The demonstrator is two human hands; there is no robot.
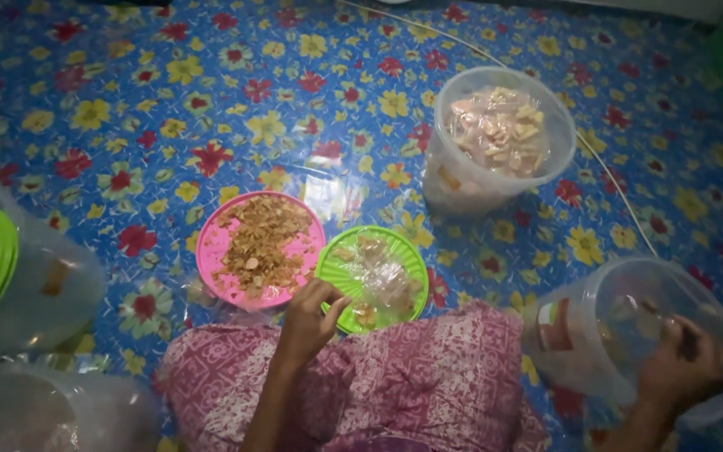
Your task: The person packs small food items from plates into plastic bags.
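Two hands are being used at once. Left hand (311, 314) is pinching at the near rim of the green plate (340, 272), grip narrowed, apparently on a small snack piece. Right hand (679, 364) is being held inside the tilted clear tub (629, 335), well apart to the right; its grip cannot be told.

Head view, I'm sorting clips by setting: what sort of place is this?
Probably a home floor used for packing snacks. A glossy blue flowered floor mat covers the ground, a round pink plastic lid heaped with crisp brown chips lies on it, and a clear plastic tub of chips stands near.
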